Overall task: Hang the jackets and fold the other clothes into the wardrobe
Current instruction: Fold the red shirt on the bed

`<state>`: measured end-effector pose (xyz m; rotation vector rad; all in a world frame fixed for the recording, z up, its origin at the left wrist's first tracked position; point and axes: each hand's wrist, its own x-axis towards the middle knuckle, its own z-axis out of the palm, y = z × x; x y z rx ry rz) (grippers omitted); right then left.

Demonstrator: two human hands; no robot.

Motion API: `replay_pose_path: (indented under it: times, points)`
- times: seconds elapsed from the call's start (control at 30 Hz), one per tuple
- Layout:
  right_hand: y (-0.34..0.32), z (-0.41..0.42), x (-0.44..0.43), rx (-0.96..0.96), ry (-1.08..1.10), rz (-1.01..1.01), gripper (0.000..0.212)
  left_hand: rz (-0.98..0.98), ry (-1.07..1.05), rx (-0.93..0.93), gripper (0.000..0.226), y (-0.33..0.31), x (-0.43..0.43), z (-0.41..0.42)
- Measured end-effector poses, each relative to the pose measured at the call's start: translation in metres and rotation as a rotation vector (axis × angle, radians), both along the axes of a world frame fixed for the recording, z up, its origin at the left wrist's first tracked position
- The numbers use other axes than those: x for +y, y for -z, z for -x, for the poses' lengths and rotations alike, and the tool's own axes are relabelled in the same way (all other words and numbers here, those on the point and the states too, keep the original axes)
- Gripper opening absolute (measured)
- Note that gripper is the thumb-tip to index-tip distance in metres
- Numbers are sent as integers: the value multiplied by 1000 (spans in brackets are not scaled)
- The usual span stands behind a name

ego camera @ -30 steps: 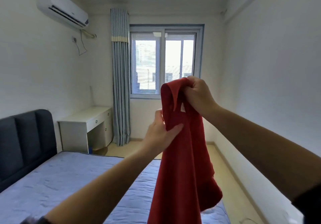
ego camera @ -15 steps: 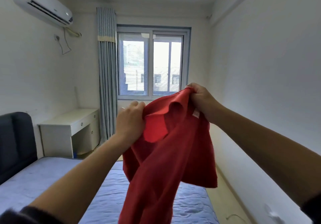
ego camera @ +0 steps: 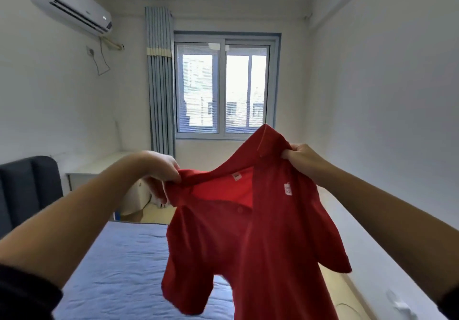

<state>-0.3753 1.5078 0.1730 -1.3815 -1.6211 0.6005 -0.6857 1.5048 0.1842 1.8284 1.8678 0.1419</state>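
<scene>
- I see a white-walled bedroom, with a blue quilted bed [ego camera: 119, 265] below the hands.
- The left hand [ego camera: 162, 168] and right hand [ego camera: 301, 158] each pinch a shoulder of the red short-sleeved polo shirt [ego camera: 248, 240], which hangs between them.
- Collar up, hem down, front towards me; its long axis is near vertical.
- I judge folding hasn't started; no wardrobe is visible.
</scene>
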Motion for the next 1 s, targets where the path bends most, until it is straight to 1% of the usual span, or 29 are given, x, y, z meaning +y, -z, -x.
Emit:
replay_pose_path:
  times: [0.1, 0.13, 0.17, 0.3, 0.4, 0.47, 0.53, 0.6, 0.67, 0.77, 0.8, 0.87, 0.9, 0.93, 0.97, 1.0]
  points:
    - [6, 3, -1, -123, -37, 26, 31, -57, -34, 1, 32, -7, -7, -6]
    - [7, 4, -2, -140, -57, 28, 32, -81, -49, -31, 31, -5, -5, -7]
    - [9, 4, -3, -140, -89, 33, 31, -115, -69, -76, 30, -4, -4, -8]
    - [16, 3, -7, -117, -213, 30, 17, -261, -157, -299, 26, 8, 7, -6]
    - [20, -2, -6, -50, -244, -11, 15, -336, -241, -535, 23, 25, 9, -6]
    - [26, -7, -7, 15, -274, 13, 20, -413, -183, -719, 20, 36, 8, -8]
    - [35, -10, -12, 102, -334, 68, 26, -426, -67, -923, 21, 48, 0, -9]
    - [45, -10, -19, 215, -384, 142, 30, -410, 17, -1021, 24, 60, -4, -8]
    - [49, -10, -25, 240, -400, 187, 28, -441, 77, -1013, 29, 68, -7, -8]
    - [44, -8, -29, 168, -429, 190, 22, -577, 140, -969, 37, 64, -19, -14]
    - [41, -8, -30, 156, -432, 180, 22, -608, 177, -955, 35, 60, -21, -15]
    - [33, -12, -31, 115, -421, 158, 24, -613, 289, -849, 24, 51, -26, -12]
    - [29, -14, -32, 83, -414, 154, 25, -602, 323, -732, 16, 46, -26, -6]
    - [26, -16, -31, 54, -402, 155, 26, -587, 343, -602, 13, 42, -26, -2]
    - [24, -20, -31, 30, -387, 163, 26, -590, 363, -457, 24, 39, -26, 3]
    - [21, -22, -30, 2, -378, 183, 26, -623, 383, -334, 38, 38, -25, 5]
